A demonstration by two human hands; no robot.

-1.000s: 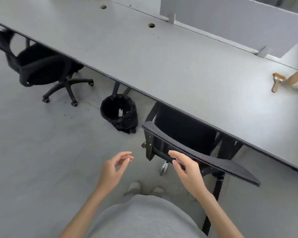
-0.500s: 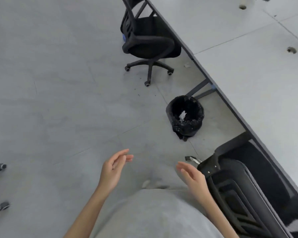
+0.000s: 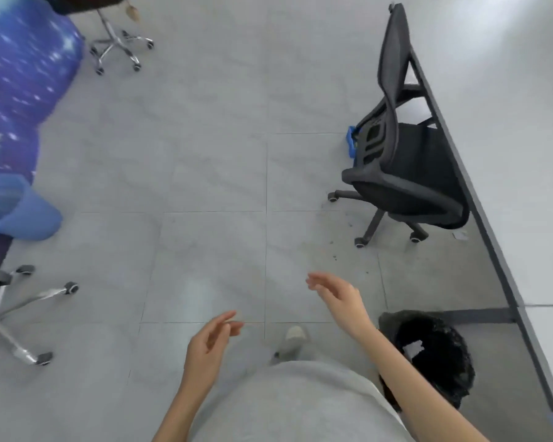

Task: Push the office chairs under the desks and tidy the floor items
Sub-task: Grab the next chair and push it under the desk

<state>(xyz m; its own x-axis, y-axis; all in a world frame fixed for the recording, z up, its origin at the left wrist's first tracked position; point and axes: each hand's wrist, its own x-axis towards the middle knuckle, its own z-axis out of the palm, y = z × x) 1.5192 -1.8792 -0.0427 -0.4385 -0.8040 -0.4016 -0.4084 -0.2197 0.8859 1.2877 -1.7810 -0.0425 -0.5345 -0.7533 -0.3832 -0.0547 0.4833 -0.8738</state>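
both hands, left hand [image 3: 209, 346] and right hand [image 3: 339, 296], hang loose and empty, between chairs; next, likely pushing the black office chair [image 3: 396, 173] fully under the desk [image 3: 524, 154].

Bare grey floor [image 3: 211, 173] fills the frame's centre, hemmed by a black office chair [image 3: 396, 173] and desk [image 3: 508, 154] at right, chrome chair bases [image 3: 118, 46] at left.
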